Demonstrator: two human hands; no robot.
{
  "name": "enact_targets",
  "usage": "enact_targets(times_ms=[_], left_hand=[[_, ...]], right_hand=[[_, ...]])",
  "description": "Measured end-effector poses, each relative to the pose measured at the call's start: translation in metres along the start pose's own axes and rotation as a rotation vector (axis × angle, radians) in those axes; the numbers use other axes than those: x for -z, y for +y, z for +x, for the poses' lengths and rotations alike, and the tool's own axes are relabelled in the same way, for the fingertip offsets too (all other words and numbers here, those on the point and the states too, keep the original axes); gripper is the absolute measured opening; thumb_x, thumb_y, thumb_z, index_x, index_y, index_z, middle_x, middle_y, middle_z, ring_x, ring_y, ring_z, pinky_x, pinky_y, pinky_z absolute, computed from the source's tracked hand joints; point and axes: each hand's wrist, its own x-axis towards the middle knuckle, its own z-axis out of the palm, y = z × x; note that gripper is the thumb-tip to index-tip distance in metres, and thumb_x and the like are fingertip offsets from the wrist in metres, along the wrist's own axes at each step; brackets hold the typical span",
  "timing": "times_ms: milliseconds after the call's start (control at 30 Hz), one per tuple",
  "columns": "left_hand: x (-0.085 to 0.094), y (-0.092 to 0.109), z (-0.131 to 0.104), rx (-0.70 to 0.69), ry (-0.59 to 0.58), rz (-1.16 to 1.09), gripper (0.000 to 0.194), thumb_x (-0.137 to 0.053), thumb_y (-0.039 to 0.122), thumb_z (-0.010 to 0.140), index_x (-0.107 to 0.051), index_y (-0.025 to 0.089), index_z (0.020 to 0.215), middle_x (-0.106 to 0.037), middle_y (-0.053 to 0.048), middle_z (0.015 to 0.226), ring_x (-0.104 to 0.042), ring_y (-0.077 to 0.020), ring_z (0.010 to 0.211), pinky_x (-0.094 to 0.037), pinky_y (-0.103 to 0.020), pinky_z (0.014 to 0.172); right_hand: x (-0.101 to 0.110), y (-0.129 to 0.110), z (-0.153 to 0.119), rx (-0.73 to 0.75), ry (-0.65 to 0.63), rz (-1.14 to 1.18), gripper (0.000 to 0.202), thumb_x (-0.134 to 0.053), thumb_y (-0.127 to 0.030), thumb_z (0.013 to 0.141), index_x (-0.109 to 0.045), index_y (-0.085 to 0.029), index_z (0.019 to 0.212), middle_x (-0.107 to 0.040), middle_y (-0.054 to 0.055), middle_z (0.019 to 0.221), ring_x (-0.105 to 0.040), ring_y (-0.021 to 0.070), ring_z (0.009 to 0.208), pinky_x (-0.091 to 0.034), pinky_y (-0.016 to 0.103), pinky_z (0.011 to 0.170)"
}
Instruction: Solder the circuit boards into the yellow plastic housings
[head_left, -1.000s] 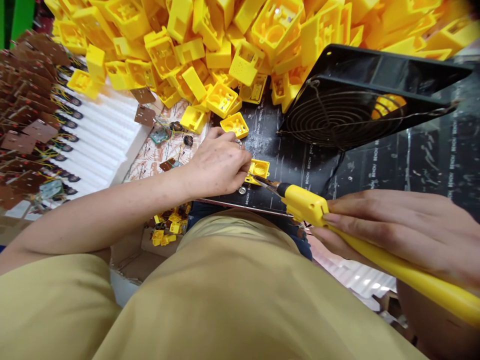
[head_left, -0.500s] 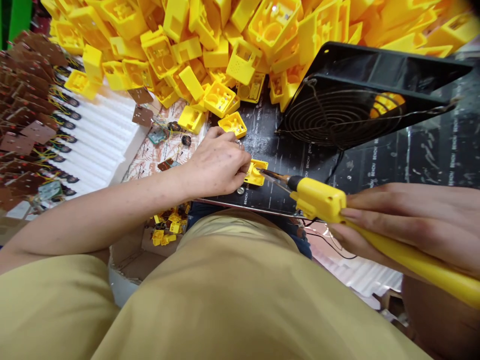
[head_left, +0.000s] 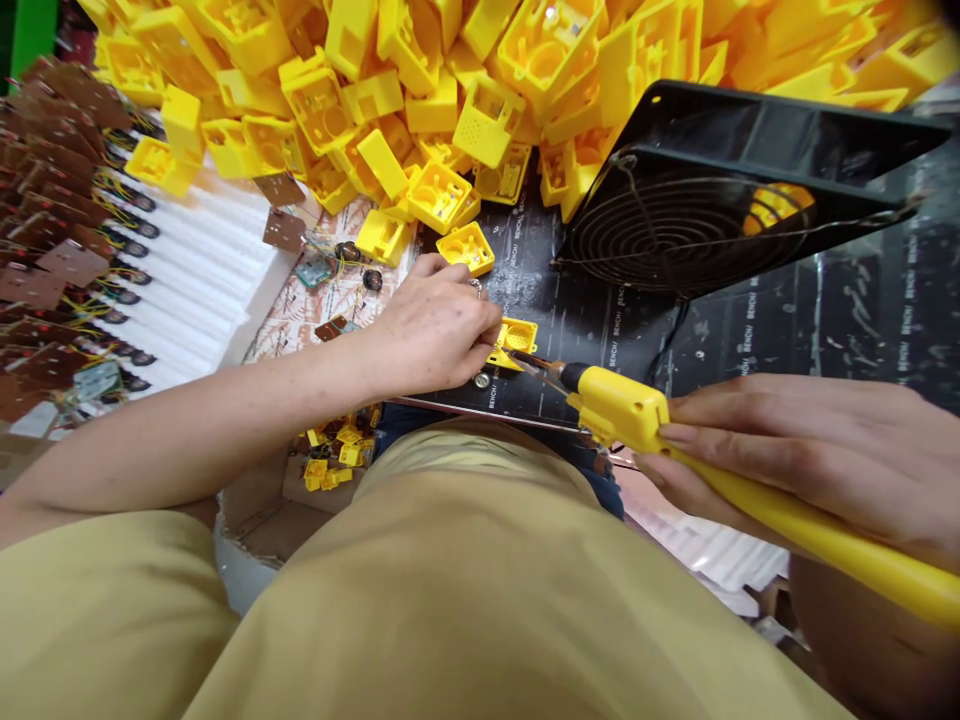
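Observation:
My left hand (head_left: 442,325) is closed on the left side of a small yellow plastic housing (head_left: 521,336) lying on the black bench top. The curled fingers hide part of that housing. In my right hand (head_left: 780,450) is a yellow soldering iron (head_left: 626,405), pointing left. Its dark tip reaches the near part of the housing; whether it touches cannot be made out. A small round metal part (head_left: 481,380) lies just below my left fingers. Another open yellow housing (head_left: 465,248) sits just beyond my left hand.
Yellow housings (head_left: 420,100) are heaped along the back. A black fan (head_left: 690,210) with a wire guard stands at right. On the left, brown circuit boards (head_left: 52,200) with wired round parts lie along white foam (head_left: 202,270). Below the bench is a cardboard box (head_left: 259,520) holding yellow pieces.
The soldering iron and my right hand have shifted left and slightly down, so the tip now sits nearer my left fingers. My left hand has stayed in place on the housing.

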Motion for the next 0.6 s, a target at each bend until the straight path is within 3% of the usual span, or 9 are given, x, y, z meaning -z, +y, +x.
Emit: enact_targets(times_ms=[100,267,500,600], left_hand=[[0.000,0.000,-0.001,-0.006,0.006,-0.007,0.022,-0.051,0.025,0.086,-0.069,0.020,0.074,-0.068,-0.006,0.072,-0.058,-0.0256,0.088,-0.040,-0.045,0.089],[-0.001,-0.001,-0.002,-0.010,0.012,-0.018,0.022,-0.050,0.023,0.085,-0.069,0.019,0.073,-0.069,-0.007,0.072,-0.058,-0.0254,0.086,-0.040,-0.045,0.088],[-0.002,-0.001,0.000,-0.015,0.017,-0.021,0.020,-0.052,0.023,0.083,-0.068,0.020,0.072,-0.068,-0.006,0.069,-0.057,-0.0250,0.085,-0.040,-0.045,0.088],[0.000,-0.001,0.000,-0.008,-0.006,-0.009,0.021,-0.051,0.023,0.084,-0.069,0.020,0.072,-0.068,-0.006,0.070,-0.058,-0.0248,0.085,-0.039,-0.045,0.088]], right_hand=[[-0.003,0.001,0.007,0.057,-0.004,0.010,0.027,-0.082,-0.009,0.075,-0.064,-0.017,0.093,-0.069,0.003,0.078,-0.068,0.0131,0.071,-0.060,0.025,0.066],[-0.003,0.003,0.017,0.151,-0.026,0.007,0.012,-0.074,-0.016,0.085,-0.063,-0.019,0.091,-0.070,0.002,0.078,-0.066,0.0134,0.065,-0.060,0.026,0.061],[0.008,0.004,0.005,0.006,0.023,-0.054,0.023,-0.080,-0.011,0.077,-0.062,-0.020,0.087,-0.069,0.001,0.078,-0.069,0.0145,0.072,-0.057,0.025,0.065],[0.014,0.017,0.001,0.111,-0.024,-0.052,0.022,-0.081,-0.012,0.078,-0.064,-0.019,0.091,-0.071,0.003,0.080,-0.069,0.0123,0.071,-0.054,0.022,0.059]])
